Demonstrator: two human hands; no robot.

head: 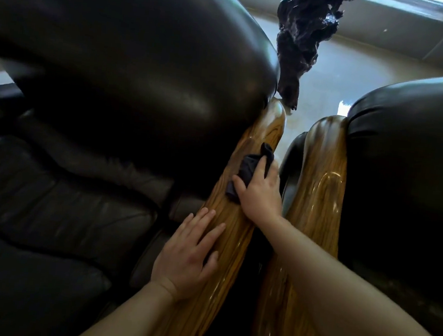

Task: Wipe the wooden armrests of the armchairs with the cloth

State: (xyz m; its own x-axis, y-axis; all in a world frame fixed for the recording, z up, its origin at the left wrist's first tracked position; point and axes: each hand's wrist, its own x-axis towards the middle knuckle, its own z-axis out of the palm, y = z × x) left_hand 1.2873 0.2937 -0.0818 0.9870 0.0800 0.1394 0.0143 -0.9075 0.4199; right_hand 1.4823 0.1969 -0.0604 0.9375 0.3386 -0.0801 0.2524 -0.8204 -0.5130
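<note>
Head camera view, looking down between two dark leather armchairs. The right hand (260, 192) presses a dark cloth (250, 169) onto the glossy wooden armrest (236, 223) of the left armchair (115, 76), fingers curled over it. The left hand (187, 256) lies flat and open on the same armrest, nearer the camera. The right armchair's armrest (318, 190) runs just beside it. No readable writing appears.

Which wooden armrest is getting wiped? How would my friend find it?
Find the two dark leather armchairs side by side, whose wooden armrests nearly meet. It is the left armrest. Unlike its bare neighbour, it has both hands on it, the right hand pressing a dark cloth.
</note>
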